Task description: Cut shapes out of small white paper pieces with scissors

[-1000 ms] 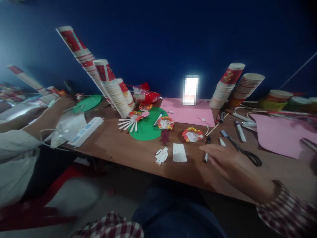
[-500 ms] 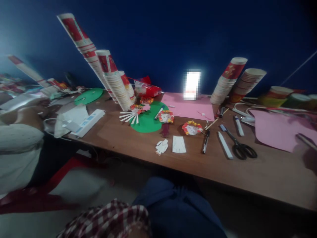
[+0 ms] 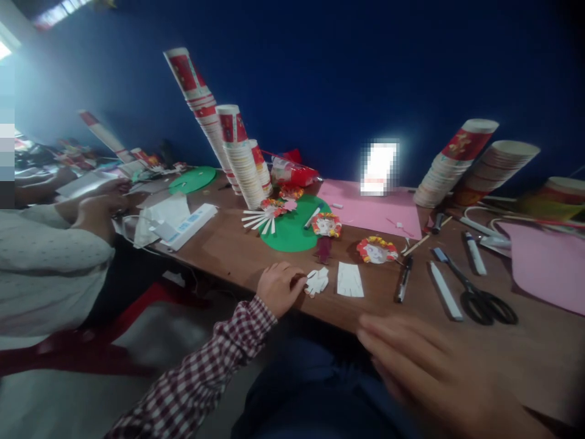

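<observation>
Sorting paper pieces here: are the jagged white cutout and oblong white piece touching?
Apart: the head view shows brown tabletop between the jagged cutout and oblong piece.

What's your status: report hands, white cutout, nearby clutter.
Left hand beside white cutout, contact unclear. Right hand extended, no object visible. Cutout on table, white paper piece to its right.

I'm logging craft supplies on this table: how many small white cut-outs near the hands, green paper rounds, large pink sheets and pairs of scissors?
White cut-outs: 2
Green paper rounds: 2
Large pink sheets: 2
Pairs of scissors: 1
Total: 7
</observation>
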A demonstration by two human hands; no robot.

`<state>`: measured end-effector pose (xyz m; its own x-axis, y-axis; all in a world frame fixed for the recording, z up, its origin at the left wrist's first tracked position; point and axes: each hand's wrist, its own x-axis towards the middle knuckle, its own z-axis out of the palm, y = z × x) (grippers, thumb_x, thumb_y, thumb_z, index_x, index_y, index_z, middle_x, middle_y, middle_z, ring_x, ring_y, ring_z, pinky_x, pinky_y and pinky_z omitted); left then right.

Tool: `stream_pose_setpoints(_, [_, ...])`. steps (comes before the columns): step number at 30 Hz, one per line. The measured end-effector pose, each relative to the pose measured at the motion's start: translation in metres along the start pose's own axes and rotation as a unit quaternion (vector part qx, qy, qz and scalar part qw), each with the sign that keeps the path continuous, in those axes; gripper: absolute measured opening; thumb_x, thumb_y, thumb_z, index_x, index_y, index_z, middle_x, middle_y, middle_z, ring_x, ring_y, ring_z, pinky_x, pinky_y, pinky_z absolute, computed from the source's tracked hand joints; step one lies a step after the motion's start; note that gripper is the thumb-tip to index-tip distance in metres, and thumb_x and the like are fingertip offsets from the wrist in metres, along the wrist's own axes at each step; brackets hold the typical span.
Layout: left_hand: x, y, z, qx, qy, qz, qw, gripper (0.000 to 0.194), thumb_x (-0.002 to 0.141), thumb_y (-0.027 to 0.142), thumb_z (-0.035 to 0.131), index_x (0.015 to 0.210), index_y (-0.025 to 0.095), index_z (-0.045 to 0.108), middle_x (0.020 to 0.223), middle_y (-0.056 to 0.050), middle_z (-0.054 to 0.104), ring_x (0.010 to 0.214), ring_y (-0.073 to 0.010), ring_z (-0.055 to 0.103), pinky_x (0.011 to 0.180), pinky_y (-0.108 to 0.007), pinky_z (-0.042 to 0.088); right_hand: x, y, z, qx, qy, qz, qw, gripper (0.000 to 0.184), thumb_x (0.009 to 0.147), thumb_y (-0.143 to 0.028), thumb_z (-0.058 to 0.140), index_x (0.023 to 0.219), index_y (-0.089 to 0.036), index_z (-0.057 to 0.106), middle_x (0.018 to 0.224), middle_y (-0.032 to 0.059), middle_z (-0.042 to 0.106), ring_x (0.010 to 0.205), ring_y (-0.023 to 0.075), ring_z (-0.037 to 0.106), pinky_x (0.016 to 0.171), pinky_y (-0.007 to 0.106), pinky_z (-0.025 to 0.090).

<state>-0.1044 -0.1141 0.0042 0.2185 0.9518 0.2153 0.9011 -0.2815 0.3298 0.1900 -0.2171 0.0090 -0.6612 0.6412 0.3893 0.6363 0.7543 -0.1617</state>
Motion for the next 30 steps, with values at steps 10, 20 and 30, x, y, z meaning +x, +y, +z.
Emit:
stream_pose_setpoints(10, [0.016,0.007,0.005,-0.030,-0.040,-0.028,0.998,0.019,0.076,0.033,0.056,0.063,0.021,0.062,0.065,0.000,0.059,0.066,-0.0134,0.052,0.061,-0.026,0.032,0.067,0.032,0.035,-0.068,-0.087,0.047,0.993,0.036,0.081,-0.018,0.055,0.117,-0.013,0.055,0.116,0.0124,0.063,0.104,0.0274,0.057,0.084,0.044,0.051])
stream_pose_setpoints(20, [0.081,-0.047,-0.025,-0.047,-0.014,-0.167,0.985,0.029,0.074,0.043,0.051,0.066,0.018,0.063,0.062,0.000,0.063,0.060,-0.0128,0.055,0.053,-0.023,0.034,0.065,0.035,0.041,-0.071,-0.007,0.018,0.997,0.030,0.084,-0.019,0.045,0.109,-0.016,0.062,0.107,0.0097,0.069,0.093,0.0257,0.062,0.074,0.040,0.053])
stream_pose_setpoints(30, [0.139,-0.054,-0.027,0.010,-0.002,-0.189,0.982,0.027,0.071,0.040,0.058,0.082,0.018,0.069,0.074,-0.006,0.067,0.072,-0.0195,0.059,0.061,-0.027,0.040,0.056,0.048,0.051,-0.108,0.041,-0.031,0.993,0.031,0.084,-0.021,0.043,0.107,-0.016,0.064,0.105,0.0067,0.071,0.088,0.0232,0.065,0.070,0.034,0.052])
